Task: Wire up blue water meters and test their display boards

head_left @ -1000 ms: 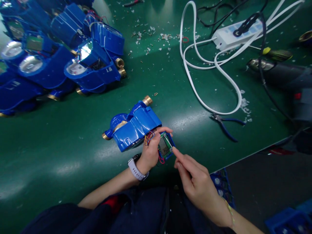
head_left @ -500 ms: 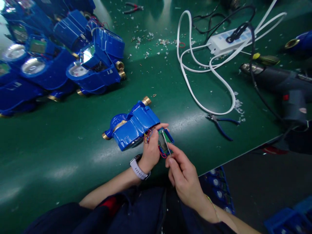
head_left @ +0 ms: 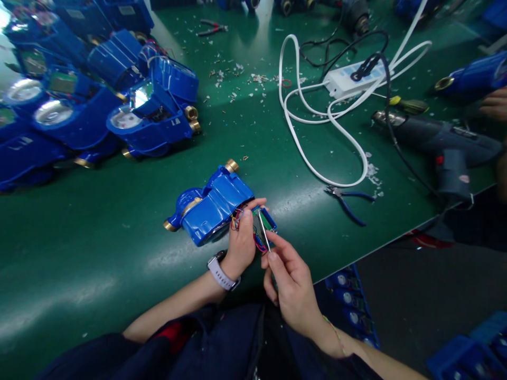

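In front of me on the table lies a blue water meter (head_left: 219, 203) with brass threaded ends, tipped on its side. Coloured wires (head_left: 236, 219) run from its housing to a small green circuit board (head_left: 257, 224). My left hand (head_left: 242, 245), wearing a watch, is closed on that board beside the housing. Between the thumb and fingers of my right hand (head_left: 291, 279) is a slim silver metal tool (head_left: 264, 232); its exact kind is unclear. The tool's far end lies over the board, and I cannot tell whether it touches.
Several blue water meters (head_left: 146, 121) crowd the left side. Blue-handled cutters (head_left: 350, 203), a white power strip (head_left: 356, 79) with looped cable, a screwdriver (head_left: 410, 105) and a heat gun (head_left: 443, 137) lie to the right. Red-handled pliers (head_left: 213, 27) rest farther back. Another person's hand (head_left: 496, 103) is at the right edge.
The view has shifted slightly, and another person's hand now shows at the right edge. My hands keep nearly the same grip; the silver tool stays over the board.
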`<state>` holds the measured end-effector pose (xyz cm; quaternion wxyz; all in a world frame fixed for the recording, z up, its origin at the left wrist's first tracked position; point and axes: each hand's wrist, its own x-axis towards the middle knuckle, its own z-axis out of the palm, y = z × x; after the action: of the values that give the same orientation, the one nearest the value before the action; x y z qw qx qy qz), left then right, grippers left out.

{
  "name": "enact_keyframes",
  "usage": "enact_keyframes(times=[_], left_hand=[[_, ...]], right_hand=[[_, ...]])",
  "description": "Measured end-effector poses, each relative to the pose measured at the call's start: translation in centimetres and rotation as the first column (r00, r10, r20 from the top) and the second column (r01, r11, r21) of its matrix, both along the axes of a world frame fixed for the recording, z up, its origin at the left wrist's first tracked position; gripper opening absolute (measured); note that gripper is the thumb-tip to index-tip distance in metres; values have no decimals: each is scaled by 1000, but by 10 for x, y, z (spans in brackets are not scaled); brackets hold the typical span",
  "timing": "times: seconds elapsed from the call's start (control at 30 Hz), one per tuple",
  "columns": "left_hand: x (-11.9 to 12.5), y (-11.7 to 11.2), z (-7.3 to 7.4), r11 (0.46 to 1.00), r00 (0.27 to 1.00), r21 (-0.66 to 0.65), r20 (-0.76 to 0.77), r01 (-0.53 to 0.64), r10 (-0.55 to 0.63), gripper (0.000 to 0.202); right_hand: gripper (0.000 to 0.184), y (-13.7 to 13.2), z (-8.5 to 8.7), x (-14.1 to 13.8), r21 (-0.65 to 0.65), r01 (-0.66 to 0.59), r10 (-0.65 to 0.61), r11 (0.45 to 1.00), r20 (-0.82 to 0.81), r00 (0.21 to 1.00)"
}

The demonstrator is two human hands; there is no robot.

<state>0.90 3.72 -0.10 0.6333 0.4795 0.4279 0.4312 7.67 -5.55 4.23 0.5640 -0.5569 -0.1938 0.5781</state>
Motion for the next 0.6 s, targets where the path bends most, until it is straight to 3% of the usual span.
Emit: enact_keyframes(times=[0.2, 0.3, 0.37, 0.47, 0.6], left_hand=[[-3, 0, -5, 998, 992, -44, 117, 54, -48, 48], [-4, 1, -6, 997, 987, -34, 147, 75, -69, 44], [-6, 3, -6, 995, 984, -21, 153, 98, -94, 43], [-8, 4, -6, 989, 977, -13, 163, 144, -140, 43], [-9, 5, -5, 985, 973, -12, 163, 170, -166, 43]], right_hand=[[38, -9, 3, 30, -47, -202, 206, 978, 114, 972], [39, -9, 11, 51, -126, -338, 361, 932, 330, 872], [41, -3, 20, 65, -175, -435, 460, 883, 507, 729], [42, 13, 39, 83, -247, -576, 550, 779, 711, 438], [42, 38, 66, 98, -338, -708, 579, 620, 806, 122]])
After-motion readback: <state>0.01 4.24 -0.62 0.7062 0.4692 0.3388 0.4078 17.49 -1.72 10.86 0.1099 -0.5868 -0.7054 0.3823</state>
